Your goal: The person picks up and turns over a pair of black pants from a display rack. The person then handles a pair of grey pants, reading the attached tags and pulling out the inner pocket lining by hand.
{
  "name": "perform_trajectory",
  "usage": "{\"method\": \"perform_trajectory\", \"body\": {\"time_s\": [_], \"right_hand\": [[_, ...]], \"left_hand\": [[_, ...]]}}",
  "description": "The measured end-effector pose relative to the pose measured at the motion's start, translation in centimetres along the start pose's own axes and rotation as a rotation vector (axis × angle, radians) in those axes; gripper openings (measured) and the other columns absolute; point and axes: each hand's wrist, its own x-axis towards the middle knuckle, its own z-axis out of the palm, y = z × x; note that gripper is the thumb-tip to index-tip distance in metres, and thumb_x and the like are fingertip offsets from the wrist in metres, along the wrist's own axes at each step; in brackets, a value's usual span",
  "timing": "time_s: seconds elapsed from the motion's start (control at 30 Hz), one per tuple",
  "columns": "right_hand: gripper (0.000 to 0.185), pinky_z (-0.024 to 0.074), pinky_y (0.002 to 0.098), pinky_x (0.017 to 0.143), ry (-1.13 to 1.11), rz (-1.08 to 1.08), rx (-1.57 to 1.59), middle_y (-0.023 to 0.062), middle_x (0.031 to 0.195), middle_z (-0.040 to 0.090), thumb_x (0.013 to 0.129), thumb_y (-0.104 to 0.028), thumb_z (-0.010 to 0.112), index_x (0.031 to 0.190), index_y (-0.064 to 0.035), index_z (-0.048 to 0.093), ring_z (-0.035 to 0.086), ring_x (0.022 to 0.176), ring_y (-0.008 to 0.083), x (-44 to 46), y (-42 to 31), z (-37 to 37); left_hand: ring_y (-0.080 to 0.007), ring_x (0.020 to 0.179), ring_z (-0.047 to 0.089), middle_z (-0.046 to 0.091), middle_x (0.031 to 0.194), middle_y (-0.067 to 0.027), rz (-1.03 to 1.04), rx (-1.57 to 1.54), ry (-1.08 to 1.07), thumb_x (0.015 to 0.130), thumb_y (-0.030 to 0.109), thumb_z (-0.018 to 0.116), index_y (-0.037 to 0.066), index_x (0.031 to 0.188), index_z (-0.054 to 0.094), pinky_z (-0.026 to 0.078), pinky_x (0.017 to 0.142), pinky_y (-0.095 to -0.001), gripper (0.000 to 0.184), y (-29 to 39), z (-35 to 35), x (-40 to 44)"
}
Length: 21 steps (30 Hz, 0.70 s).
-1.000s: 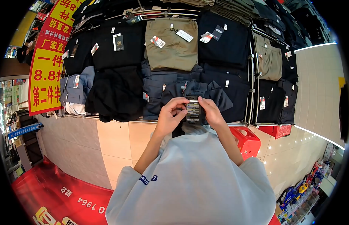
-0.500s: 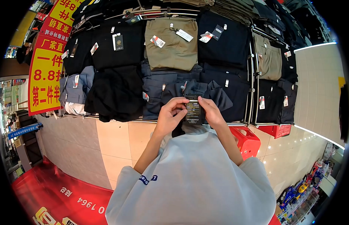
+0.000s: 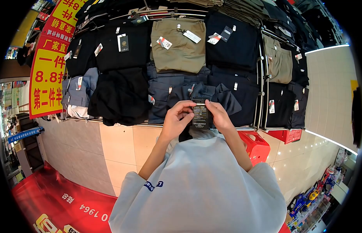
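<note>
A black hang tag [image 3: 200, 117] with small pale print is held upright between my two hands, close in front of my chest. My left hand [image 3: 178, 119] pinches its left edge, thumb and curled fingers closed. On the other side my right hand [image 3: 220, 115] grips the tag's upper right edge, thumb near the top corner. Just behind the tag lie rumpled dark grey-blue trousers [image 3: 226, 99] on the rack's lower row. Their lower part is hidden by the tag and my hands.
Folded khaki trousers [image 3: 178, 54] and black trousers [image 3: 232, 46] with tags fill the metal rack [image 3: 261, 89]. A yellow and red sign [image 3: 48, 77] stands at left. A red plastic stool [image 3: 255, 147] is by my right arm; a red banner [image 3: 72, 198] lies lower left.
</note>
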Motion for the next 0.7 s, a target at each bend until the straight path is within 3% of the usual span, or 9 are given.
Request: {"method": "perform_trajectory", "body": {"time_s": [0.17, 0.37, 0.57, 0.7], "right_hand": [[0.047, 0.0459, 0.0247, 0.08, -0.021, -0.02, -0.022, 0.0024, 0.092, 0.069, 0.109, -0.038, 0.045, 0.1, 0.0022, 0.068, 0.058, 0.084, 0.0077, 0.1, 0.2, -0.2], [0.048, 0.0463, 0.0247, 0.08, -0.011, -0.035, -0.003, 0.0022, 0.092, 0.069, 0.109, -0.039, 0.045, 0.1, 0.0014, 0.069, 0.058, 0.084, 0.008, 0.1, 0.2, -0.1], [0.046, 0.0472, 0.0248, 0.083, -0.006, -0.025, 0.021, 0.0037, 0.097, 0.07, 0.109, -0.038, 0.046, 0.105, 0.0014, 0.069, 0.061, 0.087, 0.0095, 0.2, 0.3, -0.2], [0.045, 0.0487, 0.0252, 0.085, -0.006, -0.001, 0.074, 0.0045, 0.1, 0.071, 0.109, -0.037, 0.046, 0.111, 0.0014, 0.069, 0.063, 0.091, 0.0108, 0.2, -0.3, 0.4]], "left_hand": [[-0.0105, 0.1, 0.059, 0.058, 0.123, -0.005, 0.01, 0.01, 0.005, 0.09, -0.013, 0.061, -0.002, 0.121, 0.063, 0.052, 0.09, -0.0251, 0.033, -0.1, -0.1, 0.0], [-0.0161, 0.096, 0.064, 0.062, 0.118, -0.0098, 0.193, 0.387, 0.095, 0.085, -0.009, 0.067, 0.002, 0.117, 0.066, 0.053, 0.078, -0.0253, 0.034, 0.9, 0.5, -0.1], [-0.0272, 0.104, 0.061, 0.061, 0.12, -0.0112, 0.357, 0.753, 0.165, 0.077, 0.005, 0.079, 0.004, 0.117, 0.067, 0.051, 0.084, -0.033, 0.041, 1.7, 1.9, -1.3], [-0.033, 0.117, 0.054, 0.054, 0.128, -0.0137, 0.321, 0.832, 0.134, 0.069, 0.013, 0.088, 0.005, 0.127, 0.061, 0.049, 0.096, -0.0396, 0.064, 1.6, 3.2, -2.0]]}}
